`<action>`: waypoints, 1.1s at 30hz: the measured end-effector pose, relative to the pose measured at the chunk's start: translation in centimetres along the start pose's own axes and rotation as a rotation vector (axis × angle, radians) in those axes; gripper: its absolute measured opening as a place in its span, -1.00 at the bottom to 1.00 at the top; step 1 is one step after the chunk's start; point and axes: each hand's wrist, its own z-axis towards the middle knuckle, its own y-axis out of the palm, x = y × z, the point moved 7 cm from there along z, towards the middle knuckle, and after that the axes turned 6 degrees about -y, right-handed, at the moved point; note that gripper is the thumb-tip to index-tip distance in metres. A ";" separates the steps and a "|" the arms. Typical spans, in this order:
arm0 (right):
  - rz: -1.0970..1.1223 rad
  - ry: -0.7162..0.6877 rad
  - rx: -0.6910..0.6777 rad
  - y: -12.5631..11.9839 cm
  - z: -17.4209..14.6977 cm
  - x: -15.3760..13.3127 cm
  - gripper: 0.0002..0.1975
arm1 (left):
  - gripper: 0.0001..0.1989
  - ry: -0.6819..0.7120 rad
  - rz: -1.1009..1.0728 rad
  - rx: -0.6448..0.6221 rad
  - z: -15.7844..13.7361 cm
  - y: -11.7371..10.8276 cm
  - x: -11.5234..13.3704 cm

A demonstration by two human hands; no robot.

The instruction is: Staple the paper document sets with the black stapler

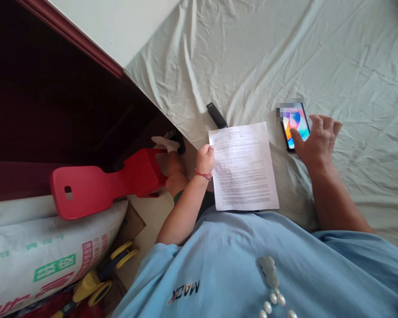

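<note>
Head view, left hand [205,160] pinching paper [243,167] edge; right hand [316,138] spread on phone [296,125]

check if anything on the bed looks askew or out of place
Nothing looks damaged or spilled. The bed sheet is heavily wrinkled, and the paper hangs slightly over the bed's edge, gripped by the left hand. The right hand touches the phone.

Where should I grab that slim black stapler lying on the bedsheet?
Pinch the slim black stapler across its narrow long sides near the middle, coming from above. It lies flat on the pale wrinkled bedsheet, its near end close to the printed white paper sheet.
</note>
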 end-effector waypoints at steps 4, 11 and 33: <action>0.000 -0.162 0.032 -0.6 -1.3 0.6 -0.62 | -0.61 -0.004 0.008 -0.011 0.1 0.1 0.0; -0.079 -0.335 -0.148 0.3 -1.8 -0.1 -0.50 | -0.65 -0.002 0.005 -0.008 0.5 0.2 -1.0; 0.151 -0.370 0.533 1.5 0.3 3.7 -0.79 | -0.67 -0.008 0.065 -0.006 0.5 0.3 -1.1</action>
